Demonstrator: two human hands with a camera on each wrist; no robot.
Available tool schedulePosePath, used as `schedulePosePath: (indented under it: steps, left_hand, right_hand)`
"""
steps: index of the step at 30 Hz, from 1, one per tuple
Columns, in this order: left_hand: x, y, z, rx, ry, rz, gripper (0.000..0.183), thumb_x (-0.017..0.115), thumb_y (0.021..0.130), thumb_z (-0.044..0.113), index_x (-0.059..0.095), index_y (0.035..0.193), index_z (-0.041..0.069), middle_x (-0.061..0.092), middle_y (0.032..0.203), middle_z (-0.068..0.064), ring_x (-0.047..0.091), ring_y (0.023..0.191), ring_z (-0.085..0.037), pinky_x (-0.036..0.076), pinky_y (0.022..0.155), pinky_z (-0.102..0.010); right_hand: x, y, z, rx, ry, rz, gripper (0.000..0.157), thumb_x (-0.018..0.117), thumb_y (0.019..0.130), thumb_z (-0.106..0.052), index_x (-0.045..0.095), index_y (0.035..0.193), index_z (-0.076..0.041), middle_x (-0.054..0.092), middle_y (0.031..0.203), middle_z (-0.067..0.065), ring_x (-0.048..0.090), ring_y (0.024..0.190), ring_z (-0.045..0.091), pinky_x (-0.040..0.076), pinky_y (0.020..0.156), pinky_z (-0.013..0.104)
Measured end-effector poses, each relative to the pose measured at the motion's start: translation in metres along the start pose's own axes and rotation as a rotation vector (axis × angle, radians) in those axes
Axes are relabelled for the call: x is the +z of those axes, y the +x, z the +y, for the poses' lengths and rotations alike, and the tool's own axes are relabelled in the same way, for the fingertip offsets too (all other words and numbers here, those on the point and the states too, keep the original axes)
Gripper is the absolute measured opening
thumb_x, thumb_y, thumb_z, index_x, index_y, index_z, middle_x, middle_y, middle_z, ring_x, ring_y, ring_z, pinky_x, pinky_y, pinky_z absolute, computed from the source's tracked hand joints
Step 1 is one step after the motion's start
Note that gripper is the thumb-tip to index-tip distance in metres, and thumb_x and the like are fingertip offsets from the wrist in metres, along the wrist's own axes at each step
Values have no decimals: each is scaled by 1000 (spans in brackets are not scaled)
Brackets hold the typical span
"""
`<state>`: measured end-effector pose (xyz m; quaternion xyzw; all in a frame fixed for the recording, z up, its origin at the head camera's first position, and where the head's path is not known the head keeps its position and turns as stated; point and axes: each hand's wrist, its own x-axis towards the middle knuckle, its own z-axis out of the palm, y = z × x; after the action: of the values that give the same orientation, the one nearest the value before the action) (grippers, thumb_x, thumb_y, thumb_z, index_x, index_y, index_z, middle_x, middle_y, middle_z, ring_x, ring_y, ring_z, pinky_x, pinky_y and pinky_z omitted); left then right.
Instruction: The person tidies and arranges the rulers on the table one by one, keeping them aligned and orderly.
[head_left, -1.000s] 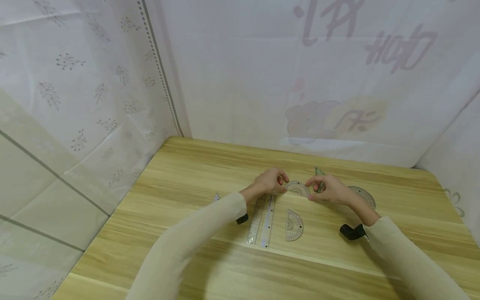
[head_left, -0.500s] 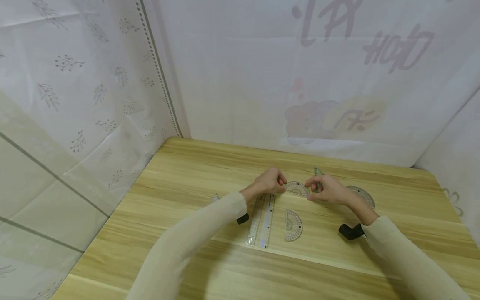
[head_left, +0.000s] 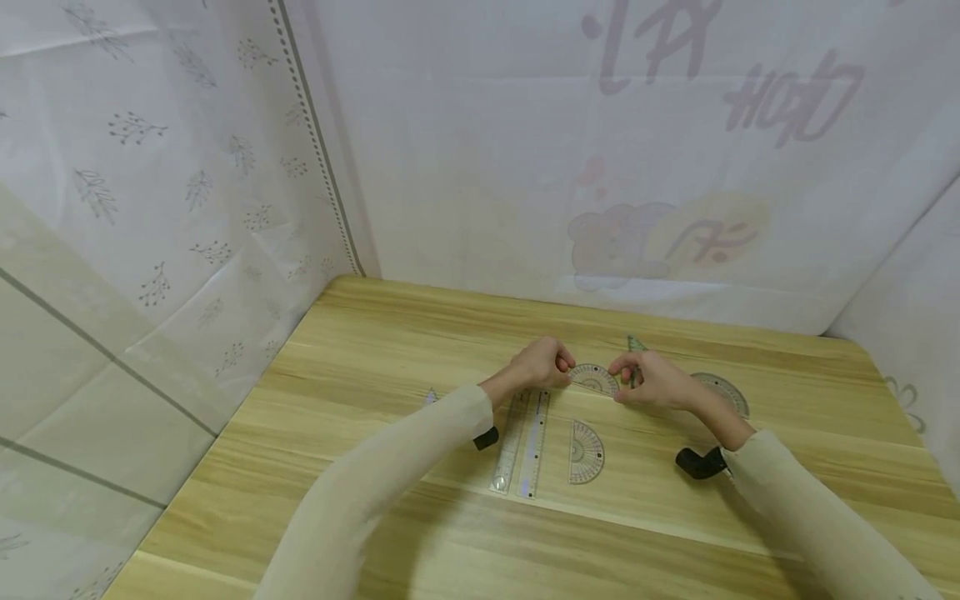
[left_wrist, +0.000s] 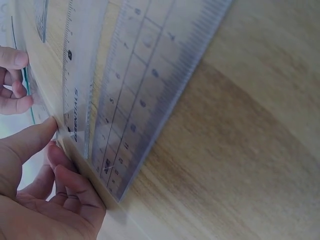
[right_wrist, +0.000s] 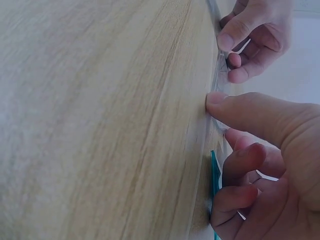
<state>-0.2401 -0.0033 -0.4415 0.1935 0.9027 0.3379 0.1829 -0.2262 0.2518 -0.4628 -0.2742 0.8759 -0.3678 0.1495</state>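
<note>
A clear protractor (head_left: 595, 378) lies on the wooden table with its curved side toward the back. My left hand (head_left: 542, 363) pinches its left end between thumb and fingers. At the opposite end, the thumb and fingers of my right hand (head_left: 654, 380) hold it too; the right wrist view shows that thumb (right_wrist: 220, 102) low at the protractor's edge. Two clear rulers, one narrower (head_left: 534, 446) and one wider (head_left: 510, 442), lie side by side just below my left hand. Nearer me is another clear protractor (head_left: 587, 452), its straight edge facing the rulers.
Behind my right hand, a green-tinted set square (head_left: 636, 342) is partly hidden. A larger protractor (head_left: 723, 392) lies partly under the right forearm. The tip of a clear pointed piece (head_left: 431, 396) shows beside my left sleeve. A white patterned cloth (head_left: 480, 167) hangs along the table's back edge.
</note>
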Motion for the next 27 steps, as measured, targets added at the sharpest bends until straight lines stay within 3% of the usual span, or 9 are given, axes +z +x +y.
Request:
schedulePosePath:
  steps: [8,18,27]
  left_hand:
    - [0,1,0,-7,1,-6,28,78,91,6,72,118,6,63,92,3,55,85,-13,46,81,-29]
    - [-2,1,-1,7,-15,-26,29,77,88,3,71,117,3,61,90,3,54,83,-14,45,78,-28]
    - [-2,1,-3,21,-48,-20,28,76,89,2,71,116,3,60,89,1,53,82,-14,44,78,-29]
  right_hand:
    - [0,0,-3,14,21,7,36,80,85,-2,63,115,8,53,91,12,48,67,17,44,61,27]
    - [3,0,1,52,71,21,35,81,84,0,61,112,6,49,91,12,45,70,19,41,60,27]
    - [-1,0,0,19,52,6,38,83,85,-6,61,114,7,50,84,9,45,70,18,40,60,27]
